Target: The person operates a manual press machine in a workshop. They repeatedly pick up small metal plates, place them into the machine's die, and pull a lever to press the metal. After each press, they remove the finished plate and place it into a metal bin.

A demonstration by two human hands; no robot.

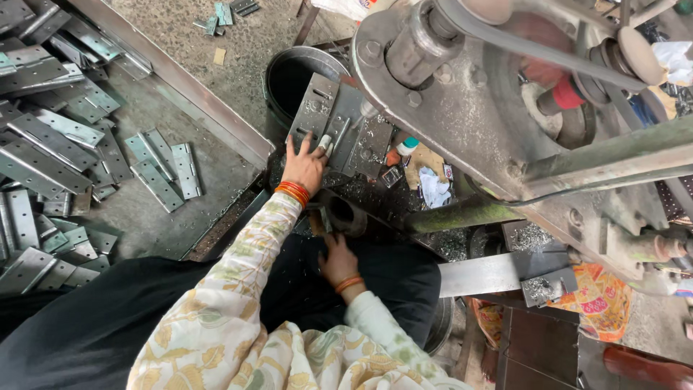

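Reaching forward, left hand (304, 163) lies flat with fingers spread on a grey hinge plate (315, 108); a pale wrap shows on one fingertip. Not clamped, just pressing on the plate's near end. Plate's long axis runs straight away from the hand, tilted slightly right, toward the rim of a dark metal bucket (292, 76) just beyond it. More plates of the same kind (359, 137) lie fanned just right of that hand, touching or overlapping the first one.

Right hand (338, 261) sits well back, near the body, fingers curled down over a dark lap area beside a short dark tube (346, 213). Cannot tell whether it grips anything; fingertips are hidden.

So left hand is the near one to the plate; right hand is well apart from it, behind and slightly right.

Further out: a big grey machine casting (462, 108) with shaft and belt overhangs to the right of both hands. Far left of the left arm, a pile of loose hinges (50, 130) covers a flat tray, with a few single ones (162, 162) nearer.
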